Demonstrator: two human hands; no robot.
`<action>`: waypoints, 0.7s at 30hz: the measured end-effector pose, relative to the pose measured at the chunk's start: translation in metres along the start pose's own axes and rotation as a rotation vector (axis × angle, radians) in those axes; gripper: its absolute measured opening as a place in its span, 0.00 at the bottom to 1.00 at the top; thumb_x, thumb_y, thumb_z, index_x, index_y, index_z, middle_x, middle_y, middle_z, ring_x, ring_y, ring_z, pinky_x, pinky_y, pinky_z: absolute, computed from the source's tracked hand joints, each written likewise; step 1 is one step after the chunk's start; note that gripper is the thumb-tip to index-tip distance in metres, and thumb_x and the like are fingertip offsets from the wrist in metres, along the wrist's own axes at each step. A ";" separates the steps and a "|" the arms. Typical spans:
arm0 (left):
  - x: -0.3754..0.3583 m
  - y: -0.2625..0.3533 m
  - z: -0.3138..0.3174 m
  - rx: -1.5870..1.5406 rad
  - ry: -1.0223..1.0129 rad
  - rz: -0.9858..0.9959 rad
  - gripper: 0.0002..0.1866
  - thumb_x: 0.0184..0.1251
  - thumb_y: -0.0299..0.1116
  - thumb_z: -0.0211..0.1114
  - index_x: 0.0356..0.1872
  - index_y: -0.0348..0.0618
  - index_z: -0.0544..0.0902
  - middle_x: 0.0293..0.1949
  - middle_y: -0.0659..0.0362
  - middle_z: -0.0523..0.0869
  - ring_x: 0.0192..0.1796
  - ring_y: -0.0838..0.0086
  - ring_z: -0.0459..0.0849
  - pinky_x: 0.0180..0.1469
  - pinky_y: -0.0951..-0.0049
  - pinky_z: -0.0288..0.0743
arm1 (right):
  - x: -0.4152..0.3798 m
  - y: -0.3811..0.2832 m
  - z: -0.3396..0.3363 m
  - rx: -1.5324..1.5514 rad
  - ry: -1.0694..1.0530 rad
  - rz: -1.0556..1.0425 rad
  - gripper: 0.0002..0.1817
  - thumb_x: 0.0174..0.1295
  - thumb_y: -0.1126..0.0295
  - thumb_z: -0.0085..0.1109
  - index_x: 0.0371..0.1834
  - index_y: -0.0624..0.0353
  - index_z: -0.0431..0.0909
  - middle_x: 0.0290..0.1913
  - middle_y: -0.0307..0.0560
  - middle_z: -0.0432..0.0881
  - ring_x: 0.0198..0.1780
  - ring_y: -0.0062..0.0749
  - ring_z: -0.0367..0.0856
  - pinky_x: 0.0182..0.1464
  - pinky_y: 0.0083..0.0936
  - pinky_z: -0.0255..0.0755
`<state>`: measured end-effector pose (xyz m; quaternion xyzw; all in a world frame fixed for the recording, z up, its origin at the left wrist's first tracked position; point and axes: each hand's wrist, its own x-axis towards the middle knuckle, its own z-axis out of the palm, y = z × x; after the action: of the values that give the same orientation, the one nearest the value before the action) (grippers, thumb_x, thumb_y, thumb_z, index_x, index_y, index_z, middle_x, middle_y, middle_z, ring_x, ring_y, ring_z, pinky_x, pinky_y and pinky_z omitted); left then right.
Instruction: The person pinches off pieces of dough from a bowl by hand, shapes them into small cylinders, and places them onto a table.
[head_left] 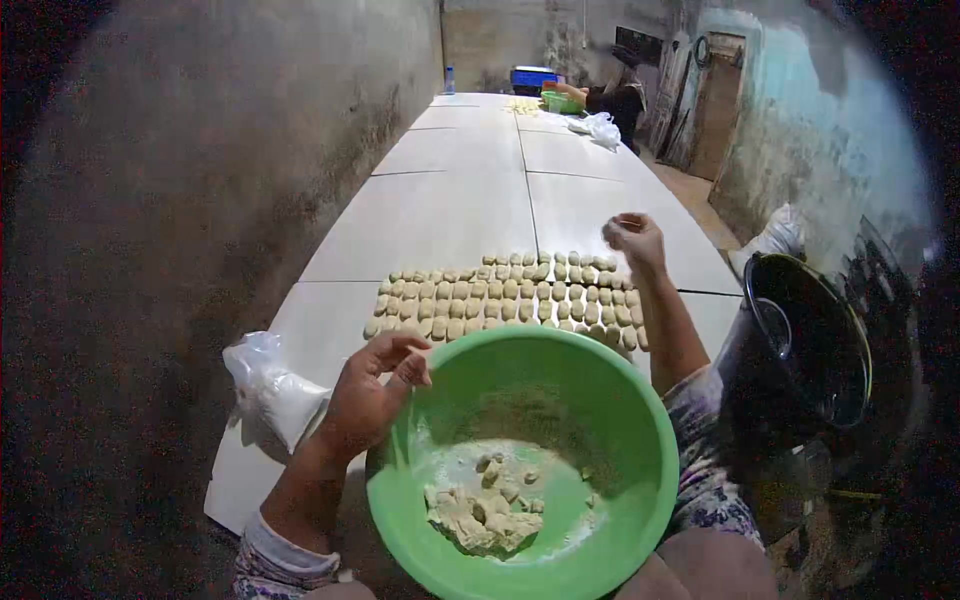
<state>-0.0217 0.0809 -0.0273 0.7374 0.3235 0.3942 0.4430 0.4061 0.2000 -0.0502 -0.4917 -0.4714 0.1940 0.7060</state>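
Observation:
A large green plastic basin (pixel 652 440) sits close in front of me, tilted towards me. In it lie a torn lump of pale dough (pixel 480 522), smaller dough bits and white flour. My left hand (pixel 378 390) is at the basin's left rim, fingers loosely bent and thumb apart, with nothing visible in them. Over the table beyond the basin, my right hand (pixel 636 242) has its fingers curled together; whatever they may hold is hidden. Next to it, small oval dough pieces (pixel 510 290) lie in several rows on the white table.
The long white table (pixel 450 215) runs away along a bare wall. A plastic bag of white powder (pixel 272 385) sits at its left edge. A black tub (pixel 810 340) stands to the right. At the far end, another person (pixel 622 98) reaches towards a green basin (pixel 562 102).

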 end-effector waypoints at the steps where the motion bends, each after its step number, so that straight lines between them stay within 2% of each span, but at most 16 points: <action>1: 0.002 -0.006 0.001 -0.006 -0.003 -0.001 0.15 0.71 0.39 0.59 0.50 0.40 0.75 0.33 0.60 0.82 0.39 0.79 0.80 0.45 0.76 0.73 | 0.012 0.010 -0.017 -0.057 0.012 0.038 0.15 0.53 0.75 0.67 0.41 0.71 0.75 0.32 0.47 0.82 0.30 0.25 0.80 0.33 0.19 0.74; 2: 0.002 -0.010 0.003 -0.059 0.037 -0.017 0.16 0.71 0.39 0.59 0.51 0.39 0.74 0.32 0.60 0.82 0.39 0.79 0.79 0.47 0.75 0.72 | 0.021 0.019 -0.037 -0.112 0.025 0.073 0.12 0.53 0.76 0.67 0.37 0.71 0.78 0.28 0.46 0.82 0.28 0.23 0.79 0.31 0.18 0.74; 6: 0.004 -0.019 0.005 -0.082 0.053 -0.005 0.19 0.73 0.41 0.57 0.55 0.40 0.70 0.31 0.62 0.81 0.39 0.80 0.77 0.50 0.75 0.69 | 0.037 0.089 -0.069 -0.110 0.119 0.150 0.08 0.55 0.78 0.62 0.37 0.71 0.81 0.26 0.45 0.82 0.24 0.24 0.77 0.25 0.18 0.69; 8: 0.003 -0.016 0.006 -0.129 0.031 0.002 0.19 0.73 0.42 0.56 0.55 0.40 0.71 0.31 0.63 0.81 0.38 0.80 0.76 0.49 0.76 0.68 | 0.039 0.100 -0.070 -0.274 0.173 0.252 0.12 0.53 0.76 0.66 0.40 0.71 0.81 0.28 0.46 0.83 0.24 0.24 0.78 0.25 0.20 0.71; 9: 0.003 -0.017 0.006 -0.135 0.044 -0.009 0.18 0.73 0.41 0.56 0.55 0.40 0.71 0.31 0.63 0.81 0.38 0.81 0.76 0.48 0.77 0.68 | 0.041 0.105 -0.075 -0.476 0.178 0.273 0.12 0.51 0.71 0.70 0.38 0.64 0.83 0.29 0.46 0.86 0.24 0.24 0.82 0.29 0.19 0.76; 12: 0.002 -0.015 0.007 -0.115 0.057 -0.015 0.17 0.73 0.40 0.56 0.55 0.40 0.71 0.31 0.63 0.81 0.37 0.81 0.75 0.46 0.78 0.68 | 0.043 0.125 -0.073 -0.542 0.153 0.252 0.12 0.47 0.68 0.73 0.34 0.59 0.85 0.28 0.45 0.86 0.27 0.26 0.84 0.33 0.23 0.77; 13: 0.002 -0.013 0.007 -0.139 0.061 -0.045 0.17 0.73 0.39 0.56 0.55 0.40 0.71 0.31 0.63 0.81 0.37 0.82 0.75 0.46 0.78 0.68 | 0.044 0.129 -0.074 -0.618 0.145 0.193 0.13 0.43 0.64 0.73 0.31 0.57 0.85 0.28 0.46 0.86 0.32 0.32 0.85 0.37 0.27 0.78; 14: 0.002 -0.012 0.007 -0.164 0.067 -0.074 0.17 0.73 0.39 0.56 0.55 0.40 0.70 0.31 0.63 0.81 0.37 0.82 0.75 0.45 0.78 0.68 | 0.045 0.132 -0.077 -0.620 0.147 0.198 0.13 0.43 0.64 0.73 0.31 0.57 0.85 0.28 0.46 0.86 0.32 0.32 0.85 0.37 0.27 0.78; 16: 0.002 -0.012 0.007 -0.151 0.063 -0.065 0.17 0.73 0.39 0.55 0.55 0.40 0.71 0.31 0.63 0.81 0.37 0.82 0.75 0.45 0.79 0.68 | 0.039 0.114 -0.066 -0.874 0.102 0.162 0.12 0.48 0.66 0.73 0.31 0.61 0.84 0.26 0.47 0.84 0.28 0.29 0.82 0.34 0.26 0.76; 17: 0.002 -0.012 0.007 -0.139 0.063 -0.054 0.17 0.73 0.38 0.55 0.55 0.40 0.71 0.31 0.63 0.80 0.37 0.82 0.75 0.44 0.79 0.68 | 0.032 0.104 -0.062 -0.938 0.105 0.124 0.11 0.50 0.64 0.71 0.30 0.59 0.84 0.28 0.49 0.85 0.30 0.32 0.83 0.35 0.28 0.75; 20: 0.003 -0.015 0.005 -0.109 0.028 -0.031 0.18 0.74 0.40 0.54 0.57 0.42 0.68 0.32 0.61 0.79 0.38 0.78 0.78 0.48 0.76 0.71 | 0.021 0.082 -0.050 -1.022 0.115 0.106 0.10 0.52 0.64 0.68 0.30 0.59 0.85 0.29 0.50 0.86 0.32 0.35 0.84 0.38 0.30 0.75; 21: 0.003 -0.014 0.005 -0.110 0.029 -0.031 0.18 0.74 0.40 0.54 0.57 0.42 0.68 0.32 0.61 0.79 0.38 0.78 0.78 0.48 0.76 0.71 | 0.026 0.093 -0.055 -0.945 0.108 0.133 0.10 0.54 0.64 0.66 0.32 0.60 0.84 0.30 0.50 0.86 0.34 0.35 0.84 0.40 0.29 0.75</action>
<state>-0.0183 0.0870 -0.0409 0.7010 0.3194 0.4151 0.4840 0.4832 0.2324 -0.1229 -0.7971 -0.4381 -0.0224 0.4149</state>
